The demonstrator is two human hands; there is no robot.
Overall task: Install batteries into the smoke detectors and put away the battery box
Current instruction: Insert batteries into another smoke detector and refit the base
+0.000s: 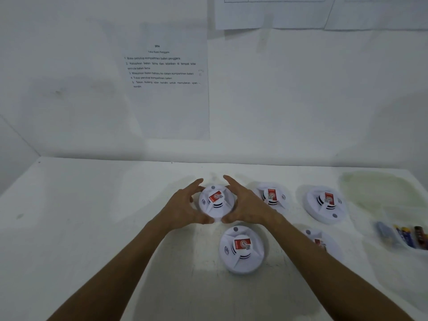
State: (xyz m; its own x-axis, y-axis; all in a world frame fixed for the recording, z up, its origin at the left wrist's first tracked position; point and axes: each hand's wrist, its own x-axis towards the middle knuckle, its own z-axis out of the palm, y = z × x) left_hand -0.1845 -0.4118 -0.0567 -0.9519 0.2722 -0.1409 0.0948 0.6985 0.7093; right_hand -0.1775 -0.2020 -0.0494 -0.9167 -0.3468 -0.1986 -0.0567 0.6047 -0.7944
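Several white round smoke detectors with red labels lie on the white table. My left hand (185, 205) and my right hand (243, 205) grip the far middle smoke detector (216, 202) from both sides, thumbs at its near edge. Another detector (242, 249) lies just in front of it. A third (272, 196) sits behind my right hand, a fourth (325, 203) further right, and a fifth (320, 243) is partly hidden by my right forearm. The clear battery box (403, 237) with several batteries stands at the right edge.
The white table (92, 216) meets a white wall at the back. A printed instruction sheet (166, 77) hangs on the wall, with more sheets (278, 12) at the top right. A clear lid or tray (379, 191) lies at the far right of the table.
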